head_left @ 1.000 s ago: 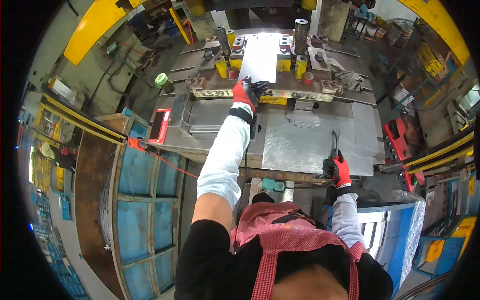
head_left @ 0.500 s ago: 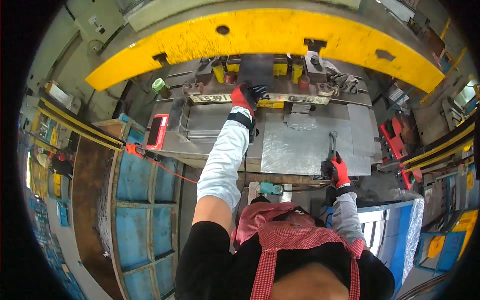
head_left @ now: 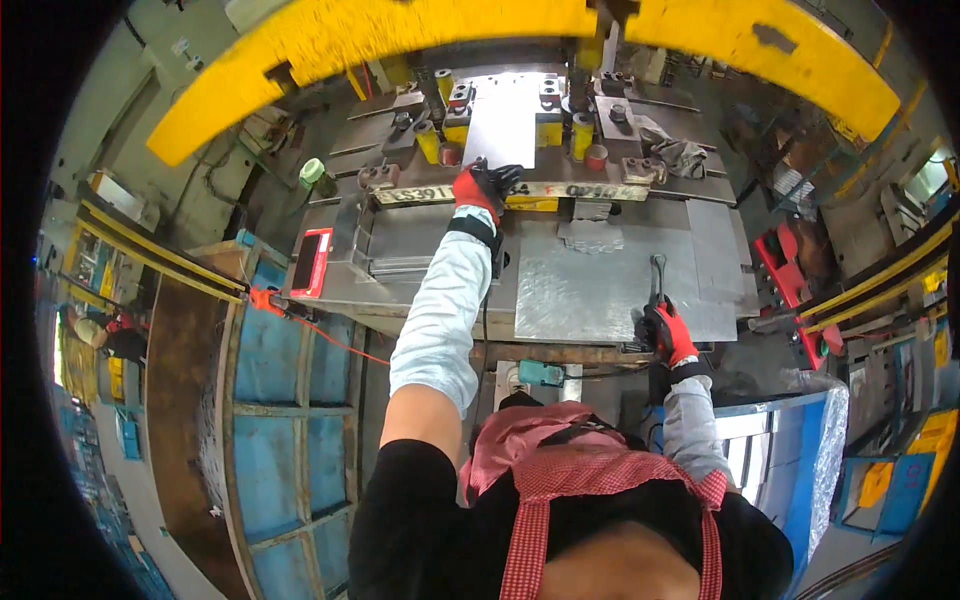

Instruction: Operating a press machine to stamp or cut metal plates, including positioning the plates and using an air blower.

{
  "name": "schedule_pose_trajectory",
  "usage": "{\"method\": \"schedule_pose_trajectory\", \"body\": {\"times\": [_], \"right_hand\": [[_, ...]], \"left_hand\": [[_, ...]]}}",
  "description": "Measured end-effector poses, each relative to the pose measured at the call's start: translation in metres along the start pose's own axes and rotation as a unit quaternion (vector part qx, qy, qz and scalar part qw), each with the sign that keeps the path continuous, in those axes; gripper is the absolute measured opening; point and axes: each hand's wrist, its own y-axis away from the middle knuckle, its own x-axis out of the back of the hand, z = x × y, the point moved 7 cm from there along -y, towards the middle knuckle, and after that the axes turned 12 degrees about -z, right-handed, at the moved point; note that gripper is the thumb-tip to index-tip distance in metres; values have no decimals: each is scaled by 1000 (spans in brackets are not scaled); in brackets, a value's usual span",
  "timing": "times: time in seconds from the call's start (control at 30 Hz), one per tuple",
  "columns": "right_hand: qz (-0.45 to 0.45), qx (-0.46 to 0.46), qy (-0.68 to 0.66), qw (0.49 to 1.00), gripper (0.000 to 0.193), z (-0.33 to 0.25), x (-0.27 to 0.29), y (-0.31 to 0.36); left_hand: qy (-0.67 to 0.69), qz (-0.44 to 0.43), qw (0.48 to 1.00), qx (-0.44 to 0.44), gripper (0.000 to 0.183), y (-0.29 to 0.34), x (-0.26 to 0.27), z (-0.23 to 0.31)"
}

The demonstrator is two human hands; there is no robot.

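Observation:
My left hand (head_left: 487, 188), in a red and black glove, reaches forward to the near edge of a bright metal sheet (head_left: 502, 125). Its fingers are closed at that edge, over the front of the die base (head_left: 420, 192). The sheet lies between the yellow guide posts of the press. Lower right, my right hand (head_left: 667, 328), gloved alike, grips a slim metal tool with a ring-like end (head_left: 658, 265). That tool points away from me above a large flat metal plate (head_left: 565, 300). Small stacked metal pieces (head_left: 592, 237) lie at the plate's far side.
A yellow press beam (head_left: 450, 35) spans the top. A red-framed dark device (head_left: 312, 262) lies left on the bench. Grey cloth (head_left: 680, 155) sits on the right of the press bed. A blue frame (head_left: 265, 380) stands left, and a green-capped bottle (head_left: 314, 173) farther back.
The yellow beam has risen, and the metal sheet, dark before, now shines with light. My left hand stays at the sheet's near edge; my right keeps hold of the tool.

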Motion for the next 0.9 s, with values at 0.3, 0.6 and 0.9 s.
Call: {"method": "schedule_pose_trajectory", "body": {"times": [0.3,0.6,0.9], "right_hand": [[205,133,308,920,45,-22,18,24],[-62,218,453,862,45,-163,-248,-101],[-225,167,306,910,19,-191,-305,-226]], "left_hand": [[0,13,1000,19,50,5,-6,-1],[33,-20,999,4,45,8,2,0],[59,-50,993,87,59,-16,34,-26]]}}
